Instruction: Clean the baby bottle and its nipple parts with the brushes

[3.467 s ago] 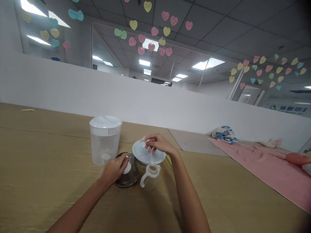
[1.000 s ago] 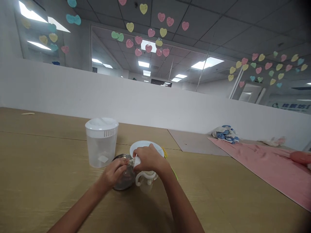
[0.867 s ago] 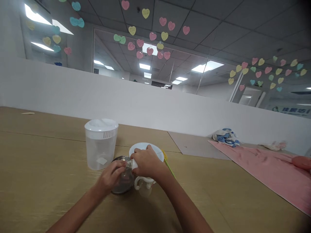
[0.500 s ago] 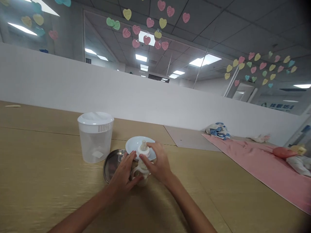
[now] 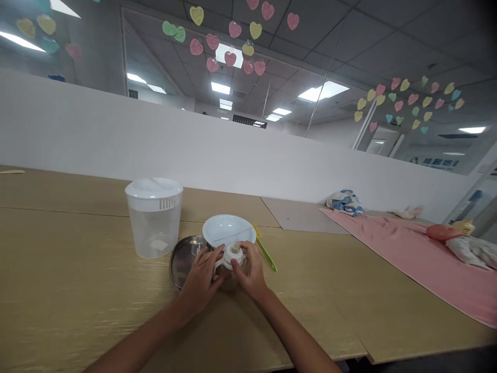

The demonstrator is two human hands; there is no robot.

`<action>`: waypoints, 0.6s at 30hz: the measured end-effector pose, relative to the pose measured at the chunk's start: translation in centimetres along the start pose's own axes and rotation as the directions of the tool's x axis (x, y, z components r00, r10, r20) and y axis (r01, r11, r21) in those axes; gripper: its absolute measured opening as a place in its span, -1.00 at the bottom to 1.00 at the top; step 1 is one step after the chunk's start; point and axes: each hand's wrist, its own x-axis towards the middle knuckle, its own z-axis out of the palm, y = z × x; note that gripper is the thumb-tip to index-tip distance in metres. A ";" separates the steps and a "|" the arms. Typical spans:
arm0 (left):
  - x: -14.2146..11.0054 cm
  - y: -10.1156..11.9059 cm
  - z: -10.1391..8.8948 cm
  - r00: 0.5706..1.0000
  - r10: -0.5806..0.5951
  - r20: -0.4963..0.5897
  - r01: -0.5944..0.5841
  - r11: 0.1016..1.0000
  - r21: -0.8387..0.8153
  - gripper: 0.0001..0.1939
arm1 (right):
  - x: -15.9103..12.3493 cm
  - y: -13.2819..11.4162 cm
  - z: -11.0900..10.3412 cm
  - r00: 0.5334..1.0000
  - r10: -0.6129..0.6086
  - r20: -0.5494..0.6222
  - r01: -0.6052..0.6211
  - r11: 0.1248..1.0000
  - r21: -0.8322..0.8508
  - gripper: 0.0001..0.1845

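Note:
Both of my hands close around a baby bottle with white handles and a pale teat standing up from its collar. My left hand holds the bottle's near left side, and my right hand wraps its right side, hiding most of the body. A white shallow bowl lies just behind the hands. To the left, a round clear glass lid with a metal rim rests on the table, touching my left hand. A lidded plastic pitcher stands behind it. A yellow-green brush handle lies right of the bottle.
All of this stands on a tan table with a seam across it. A low white partition runs behind. To the right lie a pink mat, a blue-and-white cloth bundle and a pink object.
The bottle has come from beside the bowl into both hands, its teat now upright. My hands have left the glass lid, and the view has tilted and shifted slightly.

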 end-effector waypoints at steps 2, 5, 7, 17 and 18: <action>0.0 0.1 0.0 1.000 -0.009 -0.021 0.009 1.000 -0.004 -0.47 | -0.1 -0.1 0.1 0.998 0.053 0.020 -0.053 0.998 0.035 -0.68; 0.1 0.4 -0.2 0.998 -0.011 -0.059 0.011 1.000 -0.013 -0.51 | -0.1 0.1 0.2 0.993 0.100 0.057 -0.107 0.982 0.153 -0.66; 0.2 0.6 -0.3 0.998 -0.009 -0.069 0.007 0.999 -0.033 -0.53 | -0.1 0.5 0.4 0.990 0.116 0.080 -0.131 0.967 0.218 -0.64; 0.1 1.1 -0.4 1.000 -0.024 -0.014 0.023 0.994 -0.111 -0.50 | 1.3 0.3 0.4 0.962 0.205 0.182 -0.258 0.899 0.353 -0.62; 0.1 1.1 -0.4 1.000 -0.025 -0.009 0.024 0.993 -0.113 -0.51 | 1.5 0.1 0.3 0.962 0.205 0.182 -0.260 0.894 0.365 -0.61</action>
